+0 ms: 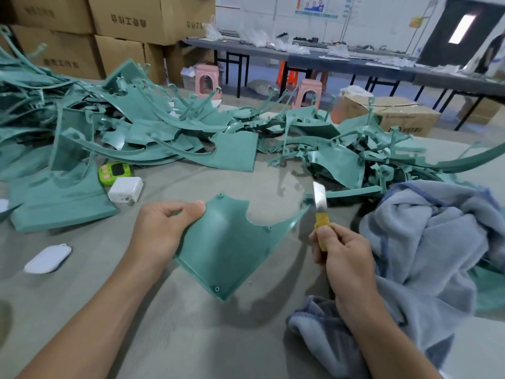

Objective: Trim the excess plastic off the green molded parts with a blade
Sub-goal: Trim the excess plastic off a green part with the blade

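My left hand (161, 228) grips the left edge of a green molded part (226, 242), a curved panel held above the grey table with a thin pointed arm reaching right. My right hand (344, 255) grips the yellow handle of a knife (320, 206), blade pointing up and away. The blade touches the tip of the part's thin arm. A big heap of green molded parts (153, 132) covers the back of the table, with more tangled green parts and runners (355, 157) at the right.
A grey-blue towel (426, 242) lies bunched at the right under my right forearm. A green timer (114, 172), a white charger (125, 190) and a white pad (47, 259) lie at the left. Cardboard boxes (123, 26), pink stools and long benches stand behind.
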